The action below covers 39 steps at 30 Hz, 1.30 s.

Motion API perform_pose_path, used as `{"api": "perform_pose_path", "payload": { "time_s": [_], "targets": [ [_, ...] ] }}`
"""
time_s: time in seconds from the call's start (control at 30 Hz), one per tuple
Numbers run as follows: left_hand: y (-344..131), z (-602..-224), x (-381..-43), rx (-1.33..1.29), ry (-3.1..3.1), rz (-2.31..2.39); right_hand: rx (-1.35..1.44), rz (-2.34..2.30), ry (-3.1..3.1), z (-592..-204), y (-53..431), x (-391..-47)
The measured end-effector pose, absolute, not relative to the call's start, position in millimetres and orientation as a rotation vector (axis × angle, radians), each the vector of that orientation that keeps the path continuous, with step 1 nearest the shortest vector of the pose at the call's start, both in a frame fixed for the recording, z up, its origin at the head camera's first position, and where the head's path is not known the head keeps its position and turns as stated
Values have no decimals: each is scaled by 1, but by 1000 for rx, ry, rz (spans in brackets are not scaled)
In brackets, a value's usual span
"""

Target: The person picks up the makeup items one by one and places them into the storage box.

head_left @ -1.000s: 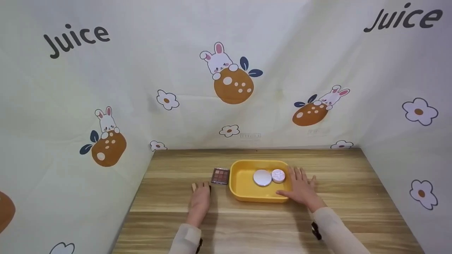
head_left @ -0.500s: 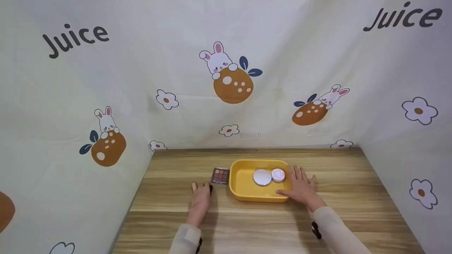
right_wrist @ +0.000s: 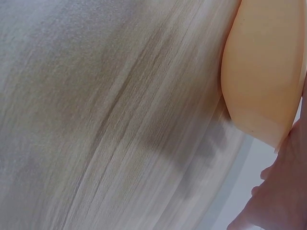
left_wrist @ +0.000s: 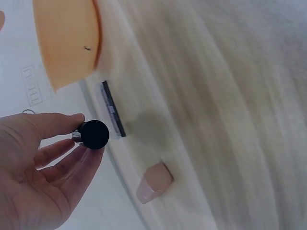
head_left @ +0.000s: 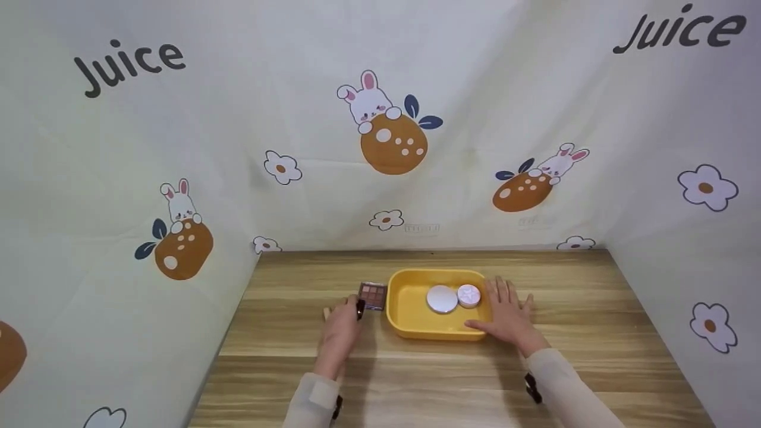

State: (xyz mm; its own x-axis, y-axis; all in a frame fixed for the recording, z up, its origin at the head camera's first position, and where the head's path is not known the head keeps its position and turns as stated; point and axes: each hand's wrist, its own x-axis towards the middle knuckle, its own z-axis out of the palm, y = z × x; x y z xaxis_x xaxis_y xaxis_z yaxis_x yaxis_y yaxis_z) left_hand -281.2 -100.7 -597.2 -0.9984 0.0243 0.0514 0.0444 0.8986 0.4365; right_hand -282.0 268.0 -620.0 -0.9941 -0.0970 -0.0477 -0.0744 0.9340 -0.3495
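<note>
My left hand (head_left: 342,328) pinches a small cylinder with a round black end (left_wrist: 95,134) between thumb and fingers, raised above the table. What kind of item it is cannot be told. Close by lies an eyeshadow palette (head_left: 373,296), its pans facing up, against the left side of a yellow bin (head_left: 410,334). Inside the bin are a round white compact (head_left: 442,299) and a smaller round pink-white case (head_left: 469,295) with a star pattern. My right hand (head_left: 507,314) rests on the bin's right rim, fingers extended, thumb over the inner side.
A pinkish-beige blunt-ended item (left_wrist: 156,182) lies on the wood-grain table (head_left: 428,386), mostly hidden by the left hand in the head view. Printed cloth walls (head_left: 321,220) enclose the table at the back and sides.
My left hand has moved slightly right and up toward the palette, with the black-ended cylinder now lifted in its fingers. The beige item stays behind on the table. My right hand has not moved.
</note>
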Motion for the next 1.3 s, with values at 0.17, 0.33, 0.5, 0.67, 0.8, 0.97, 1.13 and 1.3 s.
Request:
{"api": "perform_pose_path", "payload": {
  "time_s": [0.17,0.33,0.5,0.67,0.8,0.97,1.13,1.3],
  "targets": [
    [-95,-589,-283,-87,-2981,-699,-149,-552,3046,-621,269,-282],
    [-88,-584,-285,-86,-2961,-732,-160,-557,3061,-621,270,-281],
    [-82,-581,-287,-146,-2929,-806,-165,-556,3065,-622,270,-282],
    [-73,-577,-289,-170,-2949,-928,-163,-543,3061,-622,271,-282],
    [-63,-573,-292,-177,-2995,-954,-158,-525,3063,-622,270,-282],
    [-50,-568,-295,-254,-2975,-910,-142,-527,3047,-620,269,-281],
    [-38,-565,-297,-328,-2947,-816,-145,-542,3049,-621,270,-281],
    [-26,-564,-299,-373,-2953,-773,-158,-552,3054,-620,269,-282]
  ]
}}
